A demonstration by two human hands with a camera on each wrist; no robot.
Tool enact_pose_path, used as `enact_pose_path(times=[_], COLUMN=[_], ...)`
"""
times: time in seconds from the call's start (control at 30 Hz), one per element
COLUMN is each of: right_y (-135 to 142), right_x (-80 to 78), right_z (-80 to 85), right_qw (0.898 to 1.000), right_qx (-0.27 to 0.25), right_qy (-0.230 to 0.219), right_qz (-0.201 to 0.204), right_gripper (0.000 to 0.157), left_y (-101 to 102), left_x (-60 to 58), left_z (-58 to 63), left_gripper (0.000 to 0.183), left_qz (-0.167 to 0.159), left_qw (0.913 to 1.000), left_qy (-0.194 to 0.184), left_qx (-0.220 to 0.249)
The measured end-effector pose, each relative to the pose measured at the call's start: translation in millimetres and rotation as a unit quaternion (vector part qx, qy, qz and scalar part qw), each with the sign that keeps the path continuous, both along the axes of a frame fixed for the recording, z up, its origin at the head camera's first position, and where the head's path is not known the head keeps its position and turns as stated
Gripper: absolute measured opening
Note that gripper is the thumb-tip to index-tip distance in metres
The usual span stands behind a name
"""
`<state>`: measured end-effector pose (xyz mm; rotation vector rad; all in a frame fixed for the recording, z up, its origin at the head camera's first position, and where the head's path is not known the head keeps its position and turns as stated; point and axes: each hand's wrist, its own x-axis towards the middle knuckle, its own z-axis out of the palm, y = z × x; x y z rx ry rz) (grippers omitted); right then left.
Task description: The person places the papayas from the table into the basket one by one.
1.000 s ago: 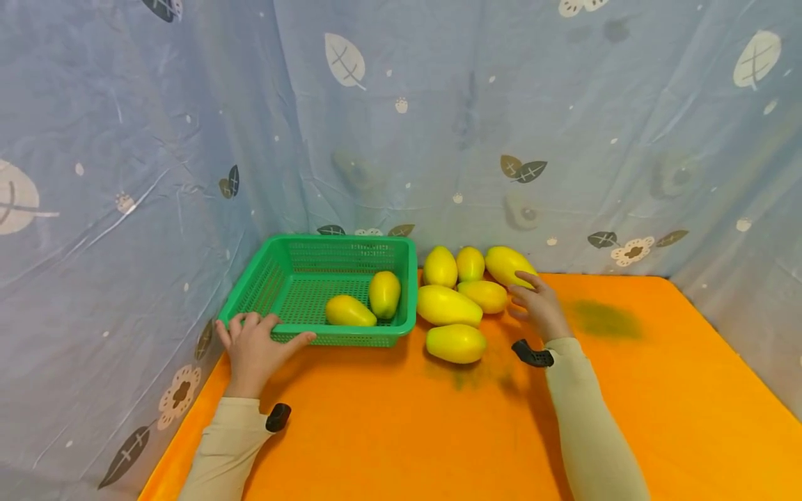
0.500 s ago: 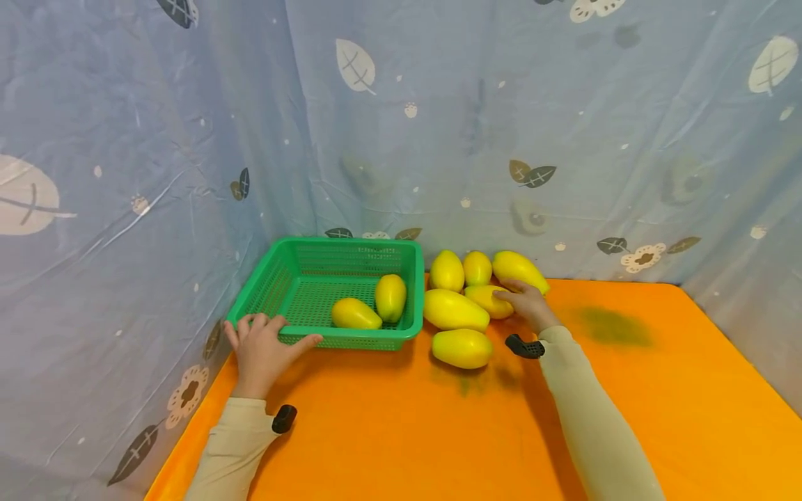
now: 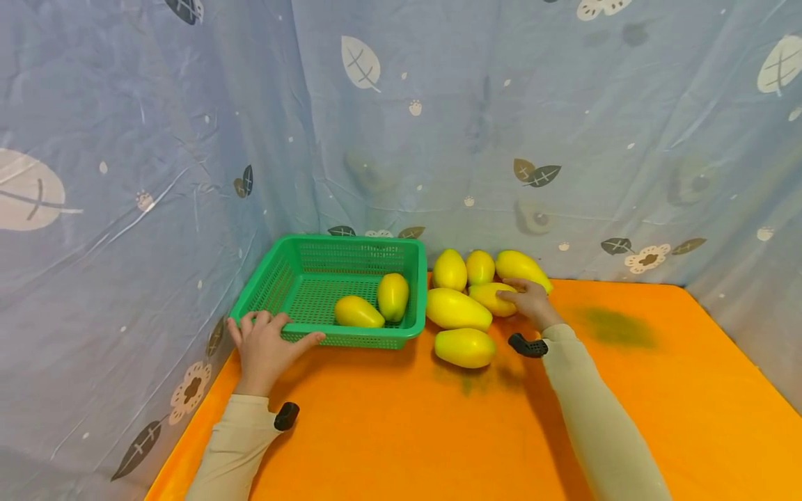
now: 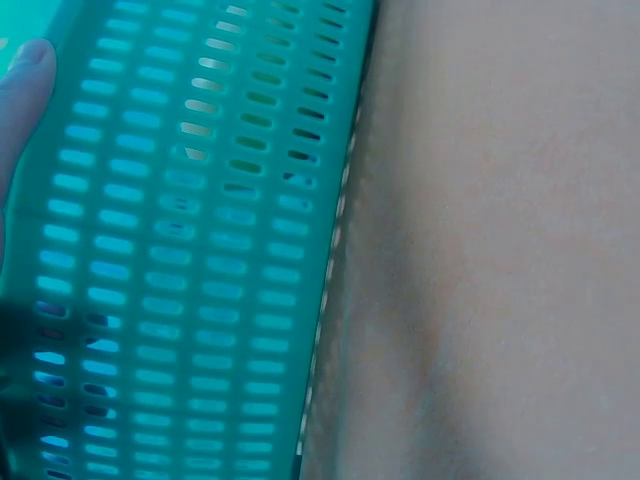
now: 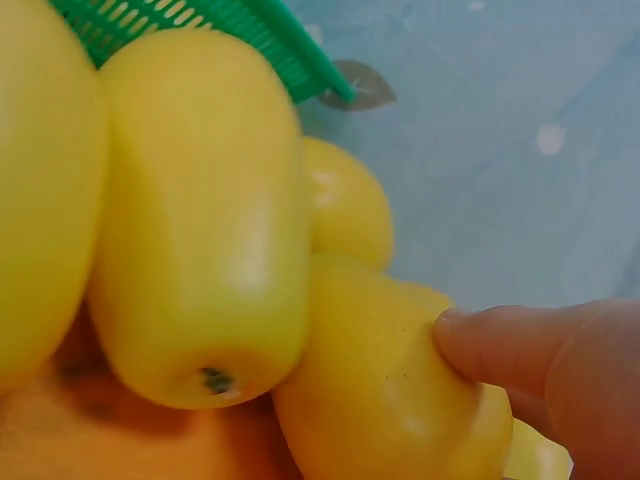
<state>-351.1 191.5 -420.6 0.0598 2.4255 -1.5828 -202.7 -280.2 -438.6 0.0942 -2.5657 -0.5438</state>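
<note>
My left hand (image 3: 262, 351) grips the front left rim of a green plastic basket (image 3: 370, 335), thumb along the front edge. The left wrist view shows the thumb (image 4: 30, 85) at the rim beside the slotted wall. Two yellow papayas, one lying crosswise (image 3: 358, 312) and one lengthwise (image 3: 392, 298), are inside the basket. My right hand (image 3: 531, 303) holds the right end of a papaya (image 3: 491, 298) in the middle of a group on the table. In the right wrist view a digit (image 5: 500, 345) presses against this papaya (image 5: 380, 375); the other fingers are mostly hidden.
Several other papayas lie close around the held one, including a front one (image 3: 465, 348), a large one (image 3: 459, 309) and a back right one (image 3: 523, 270). An orange cloth (image 3: 401, 431) covers the table. Blue patterned curtains (image 3: 451, 139) enclose the back and sides.
My right hand has moved left and closed on the middle papaya's right end. My left hand stays on the basket rim. The whole view has shifted slightly.
</note>
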Motion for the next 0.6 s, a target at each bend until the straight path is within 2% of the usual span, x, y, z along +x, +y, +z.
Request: enact_pose_path(times=[0.17,0.3,0.47,0.6], right_y=[5,-3,-38,-76], right_x=[3.7,8.0,15.0,23.0], right_z=[19.5,48.0,82.7,94.7], right_qw=[1.000,0.999,0.997,0.991], right_qx=[0.009,0.018,0.024,0.020], right_qy=[0.022,0.039,0.071,0.110], right_qz=[0.008,0.012,0.032,0.074], right_gripper=[0.066,0.066,0.062,0.057], left_y=[0,0,-1,0], left_x=[-0.3,-0.7,-1.2,-0.6], left_z=[-1.4,-0.6,0.2,1.0], left_gripper=[0.075,0.076,0.078,0.079], left_qz=[-0.002,-0.003,-0.001,0.001], left_qw=[1.0000,1.0000,1.0000,0.9999], left_qy=[0.000,0.001,-0.003,-0.011], left_qx=[0.002,0.002,-0.001,-0.005])
